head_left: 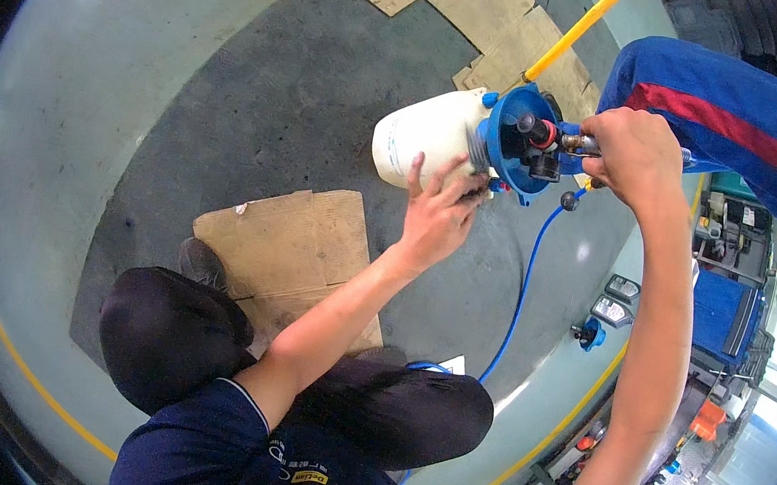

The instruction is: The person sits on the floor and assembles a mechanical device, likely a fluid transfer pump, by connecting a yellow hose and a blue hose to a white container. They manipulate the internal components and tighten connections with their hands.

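A white plastic canister (424, 136) tilts above the floor ahead of me, a blue funnel (500, 138) at its mouth. My left hand (440, 212) grips the canister's near side by the neck, its fingers spread along the wall. My right hand (637, 151) is closed round a metal fitting (580, 145), whose tool or hose I cannot make out. Its black end piece (541, 145) with a red ring lies in front of the funnel's opening. Part of the fitting is hidden in my fist.
A yellow hose (580, 33) runs up behind the funnel, and a blue hose (526, 287) trails down toward me. Cardboard sheets (288, 241) lie on the dark floor. Blue trousers (711, 107) of another person stand close on the right. Shelves with tools (739, 235) line the right side.
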Demonstrator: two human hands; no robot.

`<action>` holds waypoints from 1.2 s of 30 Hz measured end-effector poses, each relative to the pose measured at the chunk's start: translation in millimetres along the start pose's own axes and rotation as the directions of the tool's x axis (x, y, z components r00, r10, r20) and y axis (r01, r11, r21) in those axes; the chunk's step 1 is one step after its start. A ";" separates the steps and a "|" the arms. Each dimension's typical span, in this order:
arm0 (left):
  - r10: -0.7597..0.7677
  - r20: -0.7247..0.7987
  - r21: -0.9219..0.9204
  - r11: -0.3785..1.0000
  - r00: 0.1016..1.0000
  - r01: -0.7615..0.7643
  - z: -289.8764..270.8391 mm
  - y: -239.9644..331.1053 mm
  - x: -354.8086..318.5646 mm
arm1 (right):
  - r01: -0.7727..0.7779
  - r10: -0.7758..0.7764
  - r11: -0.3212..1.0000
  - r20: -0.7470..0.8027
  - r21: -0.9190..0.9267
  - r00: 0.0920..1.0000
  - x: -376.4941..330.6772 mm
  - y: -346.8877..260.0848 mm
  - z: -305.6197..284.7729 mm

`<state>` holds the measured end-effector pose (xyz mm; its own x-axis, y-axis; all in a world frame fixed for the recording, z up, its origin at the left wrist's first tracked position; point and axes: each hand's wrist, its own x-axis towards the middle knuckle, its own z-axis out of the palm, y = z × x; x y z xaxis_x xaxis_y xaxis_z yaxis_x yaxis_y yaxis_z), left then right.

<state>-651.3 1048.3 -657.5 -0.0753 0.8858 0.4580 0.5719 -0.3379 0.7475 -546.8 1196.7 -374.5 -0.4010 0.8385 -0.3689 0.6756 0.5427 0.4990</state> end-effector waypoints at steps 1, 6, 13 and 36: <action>0.046 0.017 0.005 0.999 0.999 -0.046 -0.5 2.0 -0.1 | -0.008 0.008 1.000 -0.006 0.011 1.000 -1.3 -0.1 1.2; -0.002 -0.121 -0.027 1.000 0.993 -0.001 -10.8 -5.8 14.3 | -0.053 0.053 0.999 0.003 -0.006 0.999 -4.1 -0.8 -5.4; -0.104 -0.042 -0.280 0.956 0.994 0.088 -19.4 -22.2 68.6 | -0.082 0.081 0.997 -0.169 -0.001 0.982 -18.6 3.0 9.1; 0.037 0.004 -0.010 0.999 0.999 -0.037 -0.8 37.4 -8.1 | -0.086 0.120 0.987 -0.256 0.137 0.959 -12.2 -11.3 9.9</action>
<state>-629.9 1028.3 -632.8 -0.0510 0.8740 0.4832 0.5657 -0.3735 0.7352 -543.4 1179.9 -383.4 -0.4623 0.8818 -0.0934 0.7863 0.4563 0.4165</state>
